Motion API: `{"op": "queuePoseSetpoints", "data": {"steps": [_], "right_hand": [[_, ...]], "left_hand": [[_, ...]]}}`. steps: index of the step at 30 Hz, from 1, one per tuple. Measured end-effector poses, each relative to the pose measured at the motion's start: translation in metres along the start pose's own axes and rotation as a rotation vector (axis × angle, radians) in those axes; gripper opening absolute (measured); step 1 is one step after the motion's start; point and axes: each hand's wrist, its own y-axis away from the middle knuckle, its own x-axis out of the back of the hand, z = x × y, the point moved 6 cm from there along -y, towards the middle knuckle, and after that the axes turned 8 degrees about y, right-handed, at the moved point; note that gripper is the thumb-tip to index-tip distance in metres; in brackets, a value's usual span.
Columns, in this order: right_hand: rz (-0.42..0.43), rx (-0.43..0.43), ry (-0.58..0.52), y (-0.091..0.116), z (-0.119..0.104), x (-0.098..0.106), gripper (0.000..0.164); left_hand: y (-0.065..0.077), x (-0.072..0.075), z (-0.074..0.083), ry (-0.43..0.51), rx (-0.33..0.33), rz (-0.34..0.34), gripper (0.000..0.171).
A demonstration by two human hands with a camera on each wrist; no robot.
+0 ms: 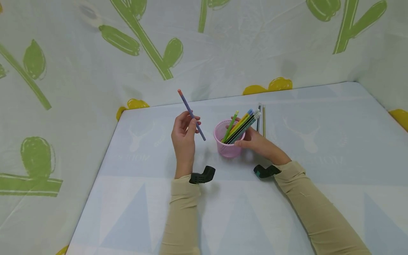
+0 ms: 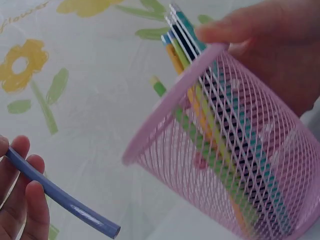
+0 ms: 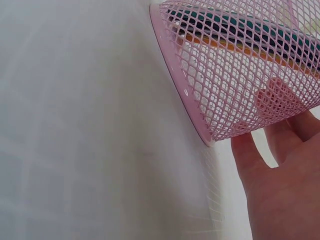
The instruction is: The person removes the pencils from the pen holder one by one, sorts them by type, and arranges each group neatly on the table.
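Note:
My left hand (image 1: pixel 185 136) pinches a blue-purple pencil (image 1: pixel 189 107) between thumb and fingers, its orange end up and to the left. The left wrist view shows the unsharpened lower end of this pencil (image 2: pixel 75 206), pointing toward the cup. A pink mesh pencil cup (image 1: pixel 228 150) stands to the right of that hand. My right hand (image 1: pixel 259 142) grips the cup from its right side, thumb near the rim and fingers around the far side. Several pencils (image 1: pixel 243 124), green, yellow, black and teal, lean to the right inside it.
Behind the right hand, a dark pencil (image 1: pixel 258 118) and a gold-coloured pencil (image 1: pixel 264 122) lie side by side on the pale patterned table (image 1: pixel 153 148). A hanging cloth (image 1: pixel 229 53) with green leaf prints rises behind the table's far edge.

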Motion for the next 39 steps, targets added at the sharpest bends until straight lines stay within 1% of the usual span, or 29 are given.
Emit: {"op": "queuePoseSetpoints", "data": {"steps": [4,7,12,14,18,24,27,30,34,37,39], "right_hand": [[-0.004,-0.006,0.013,0.0,0.0,0.0,0.077],[-0.006,-0.011,0.026,0.001,-0.001,-0.001,0.076],[-0.013,-0.014,0.031,0.001,-0.004,-0.002,0.076],[-0.016,-0.023,0.033,0.001,-0.005,-0.003,0.076],[-0.022,-0.035,0.038,0.002,-0.006,-0.003,0.076],[-0.015,0.015,0.005,0.0,-0.008,0.0,0.075],[-0.015,0.03,-0.018,0.0,-0.009,0.001,0.076],[-0.017,0.029,-0.033,0.0,-0.01,0.001,0.077],[-0.02,0.032,-0.039,0.0,-0.01,0.001,0.077],[-0.026,0.044,-0.037,0.0,-0.01,0.0,0.077],[-0.025,0.037,-0.033,0.001,-0.01,0.0,0.077]], "left_hand": [[-0.001,0.011,-0.007,-0.052,0.022,0.041,0.027],[-0.002,0.021,-0.015,-0.079,0.06,0.08,0.027],[-0.002,0.04,-0.043,-0.096,0.143,0.123,0.027],[-0.002,0.046,-0.055,-0.111,0.166,0.133,0.028],[-0.001,0.053,-0.066,-0.146,0.193,0.15,0.027],[-0.003,0.06,-0.076,-0.202,0.207,0.166,0.026],[-0.003,0.063,-0.077,-0.237,0.201,0.184,0.025],[-0.004,0.065,-0.077,-0.292,0.193,0.189,0.024],[-0.003,0.065,-0.077,-0.363,0.19,0.184,0.024],[-0.002,0.067,-0.08,-0.395,0.208,0.168,0.026],[-0.001,0.068,-0.082,-0.428,0.221,0.152,0.026]]}}
